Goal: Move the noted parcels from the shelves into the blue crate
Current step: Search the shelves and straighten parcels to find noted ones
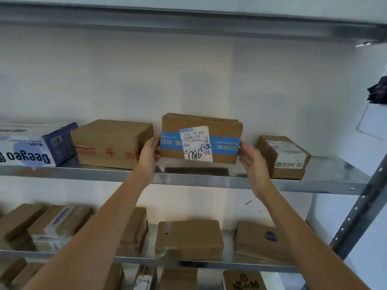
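Parcel [201, 139] gripped by both hands, fingertips hidden.

Soft, even indoor light, fairly bright on the pale wall [188, 70]; a dark shadow lies under the lifted parcel [201, 139]; shelf [293, 183] edges bow from wide-angle distortion; lower left boxes [31, 225] smear with blur.

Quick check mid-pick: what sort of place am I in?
Likely a parcel depot or pickup storeroom: metal shelves stacked with taped cartons, and the box between your hands carries a shipping label.
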Demonstrator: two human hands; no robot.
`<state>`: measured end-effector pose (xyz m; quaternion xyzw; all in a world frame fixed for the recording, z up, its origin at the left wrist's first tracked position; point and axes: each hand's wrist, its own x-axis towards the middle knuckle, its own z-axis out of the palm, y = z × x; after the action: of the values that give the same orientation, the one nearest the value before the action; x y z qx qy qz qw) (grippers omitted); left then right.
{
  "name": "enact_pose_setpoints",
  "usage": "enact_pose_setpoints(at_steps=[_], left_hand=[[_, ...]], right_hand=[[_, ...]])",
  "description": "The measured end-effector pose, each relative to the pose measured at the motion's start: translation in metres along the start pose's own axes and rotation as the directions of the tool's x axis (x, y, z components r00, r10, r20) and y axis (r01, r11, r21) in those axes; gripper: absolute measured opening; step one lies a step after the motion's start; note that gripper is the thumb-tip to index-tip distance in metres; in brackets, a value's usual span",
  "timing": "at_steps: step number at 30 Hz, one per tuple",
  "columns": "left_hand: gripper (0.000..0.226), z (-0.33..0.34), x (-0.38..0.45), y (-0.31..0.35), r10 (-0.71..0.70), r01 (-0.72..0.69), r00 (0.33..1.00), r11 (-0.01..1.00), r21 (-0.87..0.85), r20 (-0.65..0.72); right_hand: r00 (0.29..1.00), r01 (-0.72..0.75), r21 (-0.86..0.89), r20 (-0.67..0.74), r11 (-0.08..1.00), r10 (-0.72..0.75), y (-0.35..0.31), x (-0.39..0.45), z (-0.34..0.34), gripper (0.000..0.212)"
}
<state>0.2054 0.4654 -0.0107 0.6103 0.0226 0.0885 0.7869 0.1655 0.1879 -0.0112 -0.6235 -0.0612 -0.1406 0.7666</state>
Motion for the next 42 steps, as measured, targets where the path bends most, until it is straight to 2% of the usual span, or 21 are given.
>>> enact_pose_setpoints(at_steps=[4, 8, 12, 17, 20, 24, 27, 31, 34, 36, 38, 40, 42], left_hand=[[0.04, 0.002, -0.002, 0.0, -0.047, 0.046, 0.998, 0.998, 0.05, 0.031], [0.042, 0.006, -0.003, -0.002, 0.01, -0.016, 0.999, 0.992, 0.125, 0.051], [0.03, 0.007, -0.002, -0.002, 0.033, -0.039, 0.999, 0.987, 0.159, 0.041], [0.036, 0.002, 0.001, -0.005, 0.047, -0.059, 0.996, 0.986, 0.154, 0.082], [0.043, 0.0, 0.001, -0.007, 0.03, -0.047, 0.996, 0.974, 0.22, 0.08], [0.048, 0.001, 0.0, -0.006, 0.009, -0.024, 0.998, 0.968, 0.25, 0.06], [0.055, 0.007, -0.001, -0.002, -0.069, 0.058, 0.997, 0.939, 0.339, 0.021], [0.047, 0.015, -0.004, 0.005, -0.101, 0.095, 0.995, 0.897, 0.432, -0.008], [0.044, 0.018, -0.007, 0.008, -0.149, 0.148, 0.988, 0.904, 0.4, -0.029], [0.037, 0.016, -0.009, 0.01, -0.192, 0.198, 0.98, 0.93, 0.309, -0.049], [0.028, 0.007, -0.019, 0.011, -0.191, 0.193, 0.981, 0.967, 0.166, -0.029], [0.021, -0.009, -0.036, 0.016, -0.069, 0.073, 0.997, 0.989, 0.128, -0.034], [0.021, -0.031, -0.062, 0.021, 0.177, -0.153, 0.977, 0.97, 0.187, -0.117]], right_hand=[[1.0, 0.003, -0.026, 0.009, 1.0, -0.003, 0.0, 0.002, 0.001, 0.037], [0.999, -0.032, -0.033, 0.003, 0.999, 0.032, 0.001, 0.004, -0.002, 0.038], [0.999, -0.05, -0.035, -0.02, 0.998, 0.05, -0.001, 0.005, -0.001, 0.038], [0.999, -0.039, -0.001, -0.008, 0.999, 0.039, 0.001, 0.005, -0.004, 0.042], [0.998, -0.061, 0.041, -0.02, 0.997, 0.062, 0.0, 0.005, -0.006, 0.041], [0.997, -0.082, -0.034, -0.02, 0.996, 0.081, 0.0, 0.004, -0.005, 0.043], [0.987, -0.153, -0.126, -0.072, 0.98, 0.145, -0.002, 0.002, 0.002, 0.05], [0.971, -0.225, -0.233, -0.128, 0.946, 0.2, -0.005, 0.006, 0.01, 0.051], [0.967, -0.236, -0.26, -0.155, 0.936, 0.2, -0.004, 0.01, 0.01, 0.046], [0.969, -0.216, -0.273, -0.179, 0.937, 0.171, -0.005, 0.011, 0.007, 0.038], [0.972, -0.182, -0.329, -0.2, 0.927, 0.12, -0.006, 0.01, 0.007, 0.045], [0.966, -0.063, -0.428, -0.252, 0.901, -0.052, -0.004, 0.002, 0.012, 0.051], [0.927, 0.141, -0.493, -0.238, 0.858, -0.289, -0.006, -0.017, 0.024, 0.05]])
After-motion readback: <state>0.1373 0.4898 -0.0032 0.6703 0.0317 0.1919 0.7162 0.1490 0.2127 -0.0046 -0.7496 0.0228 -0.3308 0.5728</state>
